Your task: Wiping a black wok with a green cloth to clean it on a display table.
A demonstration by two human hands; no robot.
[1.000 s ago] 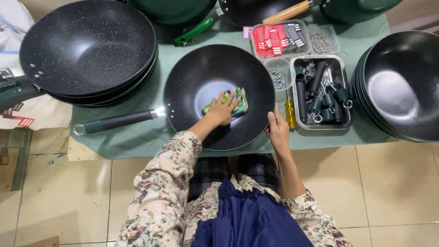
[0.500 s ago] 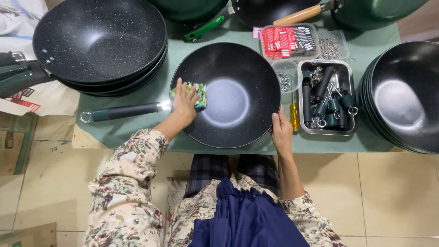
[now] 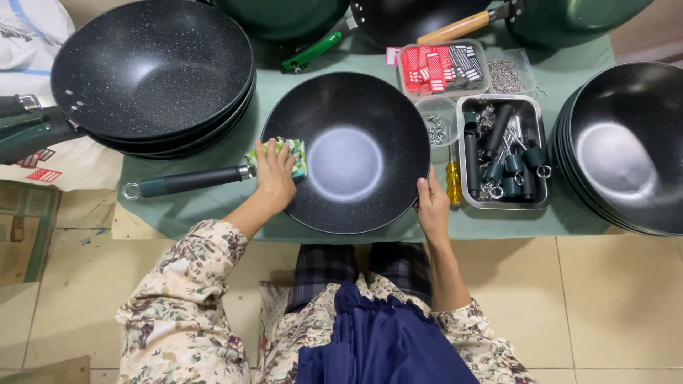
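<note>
My left hand pressed a green cleaning pad flat against the near-left wall of the black wok on the green-covered table, fingers spread over the pad rather than closed around it. My right hand gripped the wok's rim on the opposite side, just short of a yellow-handled screwdriver and a steel tray of handle fittings. The wiping looked only partly done, with the wok's centre and far wall seemingly left to cover.
</note>
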